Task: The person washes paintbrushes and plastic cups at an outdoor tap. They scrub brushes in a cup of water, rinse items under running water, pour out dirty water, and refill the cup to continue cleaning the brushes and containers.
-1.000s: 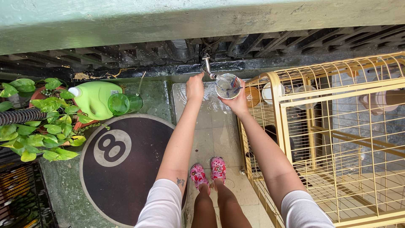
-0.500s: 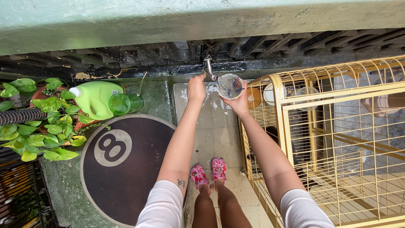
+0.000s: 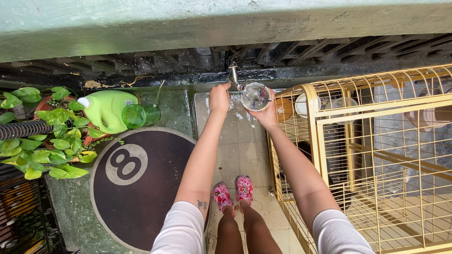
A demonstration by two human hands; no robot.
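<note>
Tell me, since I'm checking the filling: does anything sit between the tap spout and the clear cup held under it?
Nothing visible does. The right hand holds the clear cup directly at the tap spout, and the left hand rests beside the tap, not between them.

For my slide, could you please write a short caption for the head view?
Left hand on a wall tap while the right hand holds a clear cup under it, beside a yellow wire cage.
</note>
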